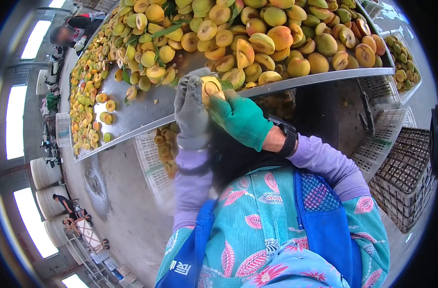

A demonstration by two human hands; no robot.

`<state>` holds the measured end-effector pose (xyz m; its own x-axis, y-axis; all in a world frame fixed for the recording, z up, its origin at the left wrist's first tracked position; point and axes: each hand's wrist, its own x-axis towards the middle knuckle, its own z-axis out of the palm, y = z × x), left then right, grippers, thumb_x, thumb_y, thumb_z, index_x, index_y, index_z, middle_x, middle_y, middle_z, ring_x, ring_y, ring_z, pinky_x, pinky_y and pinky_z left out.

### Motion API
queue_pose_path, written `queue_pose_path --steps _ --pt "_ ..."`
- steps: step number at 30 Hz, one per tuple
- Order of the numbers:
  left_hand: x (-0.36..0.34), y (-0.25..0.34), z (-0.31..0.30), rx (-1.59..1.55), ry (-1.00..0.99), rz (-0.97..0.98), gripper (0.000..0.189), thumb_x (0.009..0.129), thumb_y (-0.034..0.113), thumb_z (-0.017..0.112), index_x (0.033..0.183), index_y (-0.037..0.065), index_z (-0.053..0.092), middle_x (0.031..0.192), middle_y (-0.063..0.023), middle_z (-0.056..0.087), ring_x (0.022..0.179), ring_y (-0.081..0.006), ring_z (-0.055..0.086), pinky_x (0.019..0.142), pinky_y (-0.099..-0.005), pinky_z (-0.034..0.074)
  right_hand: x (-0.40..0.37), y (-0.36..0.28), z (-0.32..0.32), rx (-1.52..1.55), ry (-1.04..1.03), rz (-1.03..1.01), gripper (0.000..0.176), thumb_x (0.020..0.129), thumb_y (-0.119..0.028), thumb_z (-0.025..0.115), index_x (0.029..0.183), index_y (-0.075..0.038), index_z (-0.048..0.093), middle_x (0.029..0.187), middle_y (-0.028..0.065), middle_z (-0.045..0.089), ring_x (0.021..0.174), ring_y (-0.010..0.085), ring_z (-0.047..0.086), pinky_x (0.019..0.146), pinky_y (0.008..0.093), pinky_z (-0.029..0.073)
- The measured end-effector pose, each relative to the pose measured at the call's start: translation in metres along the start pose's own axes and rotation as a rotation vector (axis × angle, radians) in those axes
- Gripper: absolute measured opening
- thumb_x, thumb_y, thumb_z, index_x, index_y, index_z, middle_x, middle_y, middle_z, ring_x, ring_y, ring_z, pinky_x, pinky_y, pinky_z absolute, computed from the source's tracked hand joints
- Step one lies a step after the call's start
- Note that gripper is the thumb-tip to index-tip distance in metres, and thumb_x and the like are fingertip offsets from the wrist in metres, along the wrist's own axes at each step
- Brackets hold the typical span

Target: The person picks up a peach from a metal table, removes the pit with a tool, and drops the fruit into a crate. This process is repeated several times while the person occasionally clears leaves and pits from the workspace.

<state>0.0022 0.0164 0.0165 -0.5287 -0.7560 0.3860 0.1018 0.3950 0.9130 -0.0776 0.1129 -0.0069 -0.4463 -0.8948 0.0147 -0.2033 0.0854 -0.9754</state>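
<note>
Close over the near edge of a metal table (156, 120), both my hands meet around a peach half (211, 88). Its pale yellow cut face, with the oval pit area, is turned up toward me. My left hand (192, 108), in a grey glove, is closed on its left side. From the right, my right hand (243, 117), in a green glove, grips it with the thumb across the cut face; some fingers are hidden underneath. Just beyond lies a big heap of yellow-green and reddish peaches (275, 17), many cut open, with a few leaves among them.
Below the table edge stands a white crate (149, 158) with fruit. To the right are a fruit-filled crate (405, 62), a white crate (379, 139) and a dark crate (403, 177). A person (80, 29) is at the table's far left; others stand by a cart (89, 233).
</note>
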Motion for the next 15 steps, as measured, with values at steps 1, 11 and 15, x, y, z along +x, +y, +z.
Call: queue_pose_path --steps 1,11,15 --pt "0.0 0.0 0.0 0.002 0.024 -0.012 0.031 0.101 0.024 0.046 0.108 -0.003 0.06 0.107 -0.0129 0.064 0.092 -0.0193 0.063 0.084 -0.0322 0.052 -0.001 -0.002 0.004 0.009 0.012 0.016 0.04 0.1 -0.038 0.043 0.103 0.002 0.049 0.078 0.0264 0.061 0.075 0.0449 0.06 0.065 0.0508 0.047" --pt "0.014 -0.005 0.003 0.339 -0.057 0.256 0.019 0.095 0.011 0.05 0.096 0.003 0.067 0.089 -0.0057 0.067 0.073 -0.0129 0.06 0.065 -0.0281 0.049 -0.003 0.027 0.024 -0.087 0.127 -0.22 0.041 0.097 -0.039 0.05 0.106 0.0 0.055 0.071 0.0142 0.055 0.064 0.0277 0.059 0.053 0.0383 0.048" --pt "0.018 0.013 0.01 0.296 -0.036 -0.019 0.021 0.094 0.011 0.05 0.091 0.002 0.068 0.081 -0.0045 0.067 0.068 -0.0109 0.057 0.064 -0.0254 0.047 -0.006 -0.023 -0.005 0.538 -0.111 0.32 0.039 0.098 -0.044 0.047 0.097 -0.005 0.055 0.063 0.0055 0.051 0.047 0.0184 0.051 0.041 0.0331 0.041"
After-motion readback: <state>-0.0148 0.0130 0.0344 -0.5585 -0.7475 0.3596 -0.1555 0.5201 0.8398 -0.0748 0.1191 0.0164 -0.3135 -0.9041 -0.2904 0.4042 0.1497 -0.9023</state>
